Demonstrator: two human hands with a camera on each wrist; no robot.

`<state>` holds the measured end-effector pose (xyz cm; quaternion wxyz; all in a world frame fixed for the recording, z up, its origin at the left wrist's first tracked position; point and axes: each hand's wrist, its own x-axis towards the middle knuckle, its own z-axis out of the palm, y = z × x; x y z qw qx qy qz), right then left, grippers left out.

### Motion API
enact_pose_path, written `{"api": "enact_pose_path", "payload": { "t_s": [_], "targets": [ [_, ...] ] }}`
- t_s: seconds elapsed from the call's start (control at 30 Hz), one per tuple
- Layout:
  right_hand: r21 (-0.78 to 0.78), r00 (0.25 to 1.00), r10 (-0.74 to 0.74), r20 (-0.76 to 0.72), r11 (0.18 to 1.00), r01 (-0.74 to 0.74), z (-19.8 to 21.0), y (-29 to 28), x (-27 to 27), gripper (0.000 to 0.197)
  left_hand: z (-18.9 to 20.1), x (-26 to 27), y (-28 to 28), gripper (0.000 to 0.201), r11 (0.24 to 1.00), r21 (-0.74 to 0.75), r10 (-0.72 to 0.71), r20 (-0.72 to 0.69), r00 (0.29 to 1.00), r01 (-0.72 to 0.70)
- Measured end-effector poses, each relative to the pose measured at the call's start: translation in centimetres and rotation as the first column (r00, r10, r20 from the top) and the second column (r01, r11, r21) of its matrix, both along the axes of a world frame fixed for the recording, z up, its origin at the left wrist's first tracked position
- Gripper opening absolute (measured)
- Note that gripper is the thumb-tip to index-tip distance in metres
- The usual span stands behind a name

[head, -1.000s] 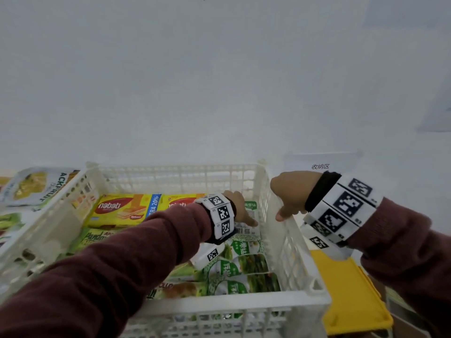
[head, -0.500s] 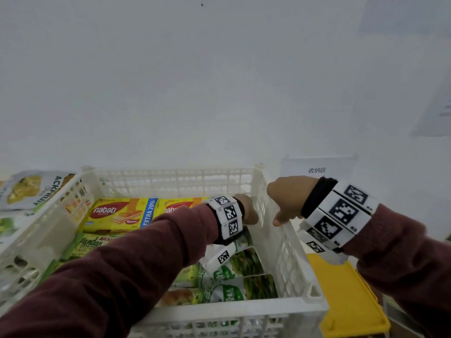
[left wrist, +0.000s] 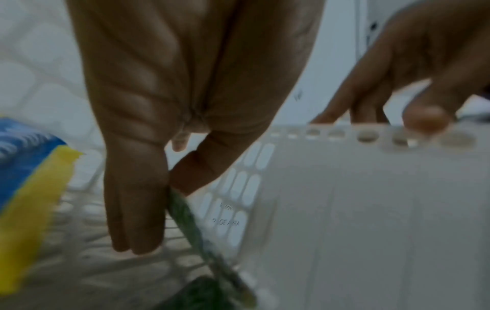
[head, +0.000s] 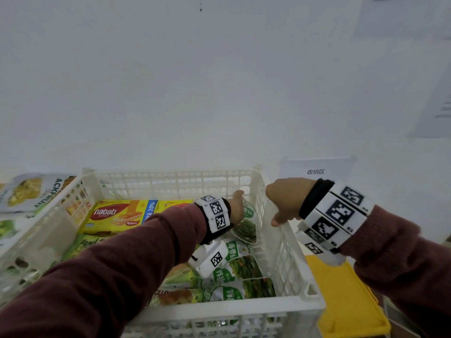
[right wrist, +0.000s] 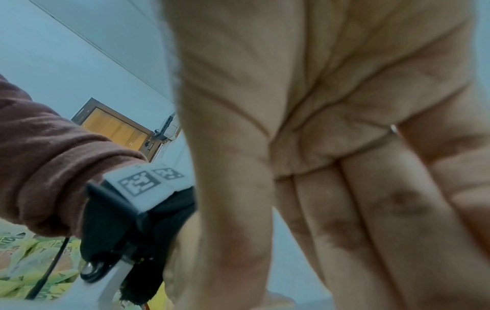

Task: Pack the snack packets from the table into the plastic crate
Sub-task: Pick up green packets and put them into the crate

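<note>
The left hand (left wrist: pixel 164 109) reaches into the far right corner of the white slotted plastic crate (head: pixel 280 242), its grip pinching the top edge of a green-and-white seaweed snack packet (head: pixel 246 223) between thumb and fingers, right against the right wall. The right hand (head: pixel 285 201) rests on that wall's rim, fingers straight, thumb tip on the edge. More green packets (head: pixel 241 267) fill the near right side; a yellow Nabati wafer pack (head: pixel 117 215) lies far left. A jackfruit chips bag (head: pixel 31 191) sits on the surface left of the crate.
</note>
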<state>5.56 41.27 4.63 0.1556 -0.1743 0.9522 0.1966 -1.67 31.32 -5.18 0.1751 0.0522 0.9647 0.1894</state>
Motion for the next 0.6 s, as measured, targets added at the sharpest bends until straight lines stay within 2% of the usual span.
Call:
{"api": "enact_pose_path", "payload": {
  "t_s": [0.13,0.2,0.23,0.3,0.37,0.4,0.43,0.53,0.6],
  "targets": [
    [-0.012,1.000,-0.008,-0.001,1.000,0.008,-0.1,0.1,-0.1,0.046,-0.7,0.6,-0.8,0.071,0.978,-0.190,-0.091,-0.012,0.996,0.087],
    [-0.020,1.000,-0.012,-0.005,1.000,0.012,-0.1,0.1,0.0,0.047,-0.6,0.6,-0.9,0.062,0.961,-0.258,-0.124,-0.068,0.990,0.103],
    [-0.022,1.000,-0.013,-0.009,1.000,0.013,-0.1,0.1,0.1,0.048,-0.3,0.7,-0.9,0.050,0.961,-0.246,-0.152,-0.101,0.983,0.123],
    [-0.022,1.000,-0.015,-0.016,1.000,0.015,-0.1,0.1,0.2,0.048,1.1,1.2,-0.9,0.014,0.959,-0.217,-0.213,-0.128,0.969,0.182],
    [-0.025,1.000,-0.019,-0.016,1.000,0.019,-0.1,0.1,0.2,0.048,1.8,1.4,-1.3,0.037,0.932,-0.265,-0.287,-0.127,0.950,0.246],
    [-0.027,1.000,-0.020,-0.017,0.999,0.020,-0.1,0.2,0.2,0.047,2.0,1.7,-1.4,0.039,0.906,-0.316,-0.319,-0.068,0.945,0.283],
    [-0.029,1.000,-0.021,-0.017,0.999,0.021,-0.1,0.2,0.2,0.047,2.2,2.4,-1.6,0.032,0.857,-0.392,-0.363,-0.001,0.932,0.334],
    [-0.028,1.000,-0.022,-0.013,0.999,0.022,-0.2,0.1,0.3,0.047,0.9,4.4,-2.1,0.018,0.665,-0.569,-0.444,0.220,0.869,0.484],
    [-0.025,1.000,-0.023,-0.015,0.999,0.022,-0.1,0.0,0.4,0.047,0.0,4.8,-2.1,0.017,0.585,-0.609,-0.482,0.270,0.834,0.535]
  ]
}}
